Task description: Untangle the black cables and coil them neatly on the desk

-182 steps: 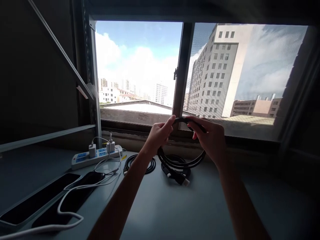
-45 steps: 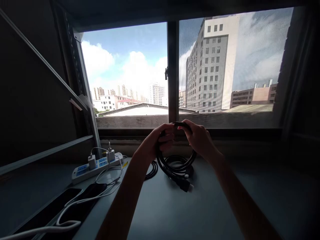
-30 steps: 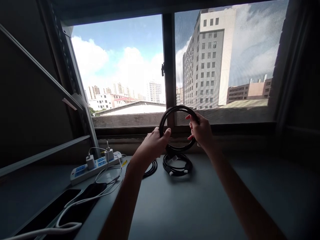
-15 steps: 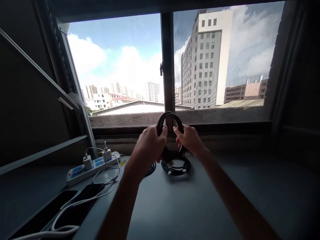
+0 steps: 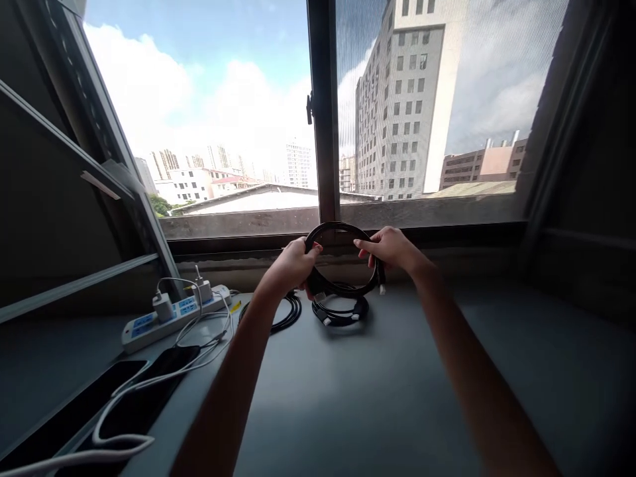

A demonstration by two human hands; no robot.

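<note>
A coiled black cable (image 5: 342, 226) is held up in a ring between both hands, above the back of the desk. My left hand (image 5: 294, 265) closes round the left side of the ring, and a connector shows just below its fingers. My right hand (image 5: 390, 248) pinches the ring's right side, where a connector with a light metal tip hangs down. Directly beneath lies a second coiled black cable (image 5: 342, 320) with two connector ends at its front. Another black coil (image 5: 293, 317) rests to the left, partly hidden by my left forearm.
A white power strip (image 5: 179, 318) with two plugged-in chargers sits at the left. White cords run over two dark flat devices (image 5: 149, 397) there. Behind the grey desk (image 5: 338, 404) is a window; a metal frame (image 5: 124, 159) rises at the left.
My hands have moved apart, and the held ring looks wider. A connector now hangs at its right side. The view has tilted down slightly, showing more of the left coil.
</note>
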